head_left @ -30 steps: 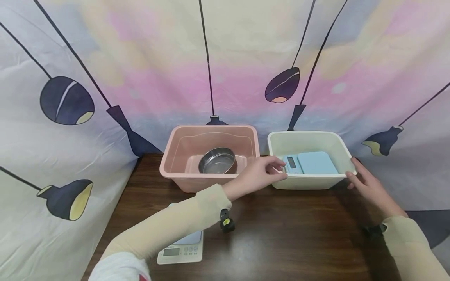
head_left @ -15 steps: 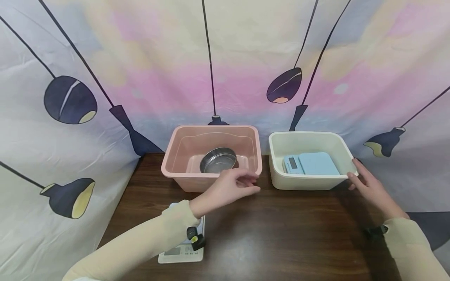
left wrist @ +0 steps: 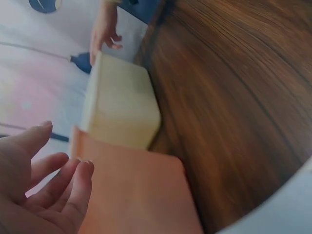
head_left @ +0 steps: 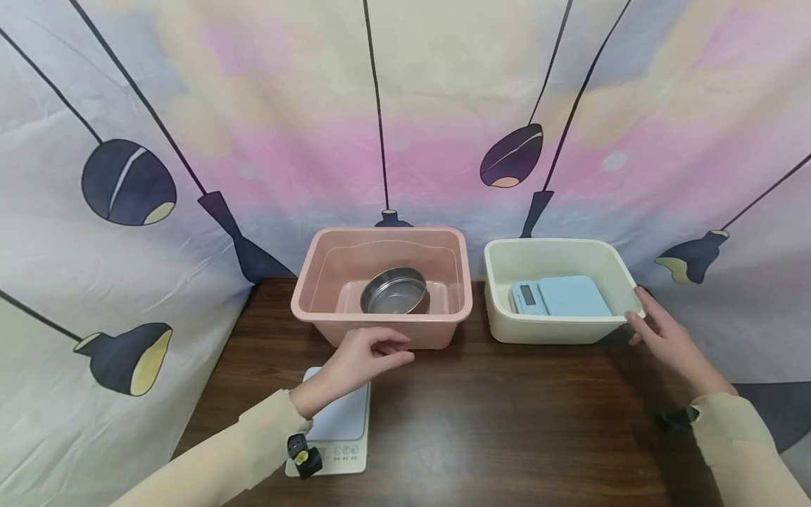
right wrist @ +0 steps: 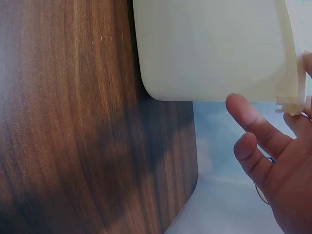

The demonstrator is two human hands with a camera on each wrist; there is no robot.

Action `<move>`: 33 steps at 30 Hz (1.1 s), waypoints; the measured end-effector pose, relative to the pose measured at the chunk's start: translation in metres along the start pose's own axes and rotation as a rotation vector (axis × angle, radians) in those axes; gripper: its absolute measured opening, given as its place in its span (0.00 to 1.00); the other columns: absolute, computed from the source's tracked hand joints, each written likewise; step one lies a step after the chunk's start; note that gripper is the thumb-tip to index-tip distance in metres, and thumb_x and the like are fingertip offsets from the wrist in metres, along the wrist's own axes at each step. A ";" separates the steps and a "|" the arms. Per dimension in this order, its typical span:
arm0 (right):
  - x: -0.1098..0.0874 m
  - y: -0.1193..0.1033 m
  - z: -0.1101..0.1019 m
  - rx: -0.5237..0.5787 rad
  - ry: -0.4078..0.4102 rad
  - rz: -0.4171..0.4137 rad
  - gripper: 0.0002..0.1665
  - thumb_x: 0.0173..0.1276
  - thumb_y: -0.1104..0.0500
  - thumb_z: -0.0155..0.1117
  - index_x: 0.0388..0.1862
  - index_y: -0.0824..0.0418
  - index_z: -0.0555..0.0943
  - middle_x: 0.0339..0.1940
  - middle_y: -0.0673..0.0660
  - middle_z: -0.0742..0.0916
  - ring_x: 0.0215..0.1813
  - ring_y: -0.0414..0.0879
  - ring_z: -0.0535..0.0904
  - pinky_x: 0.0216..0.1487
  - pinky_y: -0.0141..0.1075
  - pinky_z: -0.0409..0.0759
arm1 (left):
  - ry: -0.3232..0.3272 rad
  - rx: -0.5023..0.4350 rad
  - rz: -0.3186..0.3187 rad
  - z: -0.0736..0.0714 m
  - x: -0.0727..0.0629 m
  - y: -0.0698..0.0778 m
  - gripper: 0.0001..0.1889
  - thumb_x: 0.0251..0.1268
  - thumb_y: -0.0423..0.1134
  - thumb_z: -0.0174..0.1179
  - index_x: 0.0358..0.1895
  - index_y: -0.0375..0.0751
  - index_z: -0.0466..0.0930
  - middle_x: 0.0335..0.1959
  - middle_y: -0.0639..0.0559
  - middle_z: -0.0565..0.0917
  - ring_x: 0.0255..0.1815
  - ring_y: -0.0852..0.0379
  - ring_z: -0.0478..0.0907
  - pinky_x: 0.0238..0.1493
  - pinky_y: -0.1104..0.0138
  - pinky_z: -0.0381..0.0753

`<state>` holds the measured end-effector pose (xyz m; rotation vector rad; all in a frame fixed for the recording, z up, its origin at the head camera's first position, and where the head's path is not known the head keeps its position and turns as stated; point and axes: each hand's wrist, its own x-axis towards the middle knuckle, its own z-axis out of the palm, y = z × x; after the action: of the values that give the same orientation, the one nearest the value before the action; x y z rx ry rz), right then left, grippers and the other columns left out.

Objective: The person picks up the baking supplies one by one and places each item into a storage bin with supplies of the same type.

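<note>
My left hand (head_left: 362, 358) hovers just in front of the pink plastic basin (head_left: 380, 327), fingers loosely bent and nothing between them. A round stainless steel pan (head_left: 395, 291) lies tilted inside that basin. With thumb and index finger, my right hand (head_left: 667, 343) holds the rim of the cream plastic basin (head_left: 538, 331) at its near right corner; the right wrist view shows the remaining fingers (right wrist: 256, 126) loose below the rim. In the cream basin lies a light blue kitchen scale (head_left: 573, 296) with a small display.
A white kitchen scale (head_left: 345, 422) is on the dark wooden table (head_left: 481, 422), partly covered by my left wrist. Behind both basins hangs a cloth (head_left: 431, 141) printed with lamps. A narrow gap separates the basins.
My left hand has drawn away from the cream basin's left side, moving left past the pink basin's front. The right hand stays at the cream rim.
</note>
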<state>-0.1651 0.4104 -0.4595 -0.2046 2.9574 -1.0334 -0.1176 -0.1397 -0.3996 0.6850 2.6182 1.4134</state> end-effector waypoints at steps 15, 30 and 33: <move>0.000 0.001 0.002 -0.001 -0.004 0.009 0.43 0.86 0.49 0.47 0.87 0.62 0.42 0.57 0.76 0.75 0.35 0.40 0.80 0.41 0.58 0.81 | 0.086 0.103 -0.152 -0.016 -0.039 -0.075 0.13 0.63 0.38 0.75 0.48 0.39 0.90 0.37 0.53 0.88 0.36 0.62 0.80 0.37 0.71 0.84; 0.001 0.001 0.003 -0.002 -0.003 0.020 0.43 0.86 0.48 0.47 0.87 0.61 0.41 0.54 0.74 0.77 0.38 0.54 0.83 0.41 0.60 0.81 | 0.175 0.315 -0.346 -0.049 -0.072 -0.137 0.27 0.61 0.44 0.77 0.60 0.33 0.84 0.43 0.43 0.80 0.38 0.52 0.72 0.36 0.66 0.73; 0.001 0.001 0.003 -0.001 0.001 0.018 0.43 0.86 0.48 0.46 0.87 0.60 0.41 0.55 0.74 0.76 0.38 0.54 0.83 0.41 0.61 0.81 | 0.162 0.318 -0.367 -0.053 -0.077 -0.144 0.28 0.62 0.45 0.76 0.62 0.34 0.83 0.47 0.42 0.80 0.41 0.52 0.73 0.40 0.64 0.76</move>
<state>-0.1658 0.4096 -0.4623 -0.1770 2.9553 -1.0298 -0.1128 -0.2811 -0.4968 0.0975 2.9283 0.9996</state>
